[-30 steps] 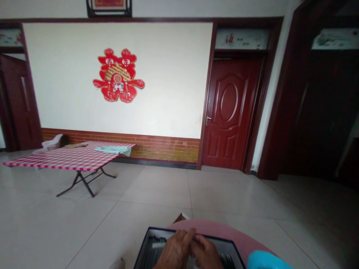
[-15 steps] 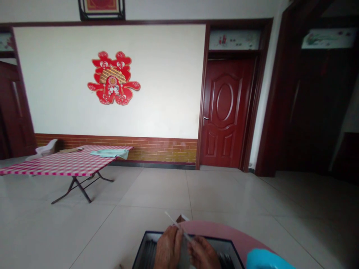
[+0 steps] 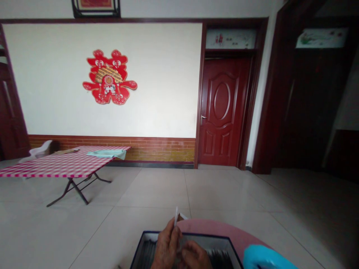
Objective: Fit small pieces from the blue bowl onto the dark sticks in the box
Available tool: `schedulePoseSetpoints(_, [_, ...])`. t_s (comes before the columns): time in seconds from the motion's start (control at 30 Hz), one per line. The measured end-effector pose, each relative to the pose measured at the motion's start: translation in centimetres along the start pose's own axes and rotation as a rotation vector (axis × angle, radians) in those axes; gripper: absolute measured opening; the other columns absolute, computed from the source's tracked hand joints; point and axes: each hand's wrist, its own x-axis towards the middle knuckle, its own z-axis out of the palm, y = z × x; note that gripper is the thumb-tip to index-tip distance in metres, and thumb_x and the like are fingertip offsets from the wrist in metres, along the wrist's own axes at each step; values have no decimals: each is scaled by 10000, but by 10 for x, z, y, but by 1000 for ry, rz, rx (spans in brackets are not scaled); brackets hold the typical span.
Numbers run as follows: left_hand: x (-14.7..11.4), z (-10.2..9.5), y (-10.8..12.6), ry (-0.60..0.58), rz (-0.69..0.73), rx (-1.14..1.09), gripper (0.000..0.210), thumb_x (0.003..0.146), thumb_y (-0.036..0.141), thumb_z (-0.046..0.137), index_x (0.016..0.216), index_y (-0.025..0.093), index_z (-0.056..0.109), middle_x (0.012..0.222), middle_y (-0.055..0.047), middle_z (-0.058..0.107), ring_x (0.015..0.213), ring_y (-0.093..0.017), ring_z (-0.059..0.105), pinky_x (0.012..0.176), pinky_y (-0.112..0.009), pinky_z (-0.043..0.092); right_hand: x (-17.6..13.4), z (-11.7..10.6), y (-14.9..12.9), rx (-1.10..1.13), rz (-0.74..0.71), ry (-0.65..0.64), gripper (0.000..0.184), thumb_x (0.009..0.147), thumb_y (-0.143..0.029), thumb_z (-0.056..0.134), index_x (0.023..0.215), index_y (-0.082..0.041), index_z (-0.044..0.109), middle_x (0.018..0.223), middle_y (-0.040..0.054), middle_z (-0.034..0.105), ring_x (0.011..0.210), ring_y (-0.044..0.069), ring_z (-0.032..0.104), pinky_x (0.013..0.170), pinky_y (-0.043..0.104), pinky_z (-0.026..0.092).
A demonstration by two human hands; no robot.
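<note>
My left hand is closed on a thin whitish stick, which points upward past the fingertips; its exact kind is not clear. Close beside it, my right hand has its fingers curled together near the left palm, and what they pinch is blurred and hidden. Both hands are over a dark-rimmed box with pale inner walls. Thin dark pieces lie in rows inside it on either side of my hands, too blurred to name.
The box rests by a round pink tabletop. A bright blue object sits at the lower right, and a small open carton stands beyond my hands. Across the tiled floor is a folding table with a checked cloth.
The whitish stick has swung from slanting across both hands to nearly upright in my left hand. My right hand has moved slightly left and down, off the stick.
</note>
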Motion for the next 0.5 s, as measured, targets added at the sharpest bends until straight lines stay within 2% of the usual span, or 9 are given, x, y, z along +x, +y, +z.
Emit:
schedulePoseSetpoints(0.13, [-2, -1, -4, 23, 313, 323, 385, 925, 398, 307, 1140, 198, 557, 991, -85, 659, 899, -177, 616, 802, -271, 487, -4, -13, -26, 38, -45, 202, 377, 620, -536, 639, 745, -181, 634, 636, 13, 636, 559, 139, 548, 474, 224, 386])
schedulePoseSetpoints(0.2, [-5, 1, -7, 26, 438, 521, 334, 925, 325, 313, 1112, 208, 564, 995, -89, 659, 897, -178, 626, 787, -273, 500, -6, -15, -35, 116, -51, 245, 420, 636, -560, 627, 806, -177, 644, 702, 28, 652, 619, 148, 569, 512, 229, 412])
schedulePoseSetpoints(0.33, [-8, 4, -5, -33, 484, 829, 219, 863, 211, 405, 976, 229, 591, 838, -50, 666, 737, -177, 644, 621, -242, 526, -8, -13, -35, 191, -4, 261, 460, 608, -595, 641, 751, -157, 640, 696, 37, 644, 615, 148, 570, 511, 235, 412])
schedulePoseSetpoints(0.4, [-9, 5, 0, -93, 481, 883, 223, 828, 175, 446, 1000, 235, 576, 865, -48, 660, 765, -184, 639, 626, -244, 525, -8, -12, -31, 190, 15, 257, 454, 589, -583, 663, 736, -154, 638, 653, 28, 633, 585, 141, 559, 494, 230, 395])
schedulePoseSetpoints(0.5, [-9, 5, 5, -122, 482, 920, 272, 805, 153, 478, 1051, 243, 550, 920, -47, 656, 825, -198, 632, 644, -254, 523, -9, -12, -28, 183, 14, 242, 440, 596, -570, 664, 744, -156, 638, 642, 25, 635, 580, 139, 560, 502, 232, 392])
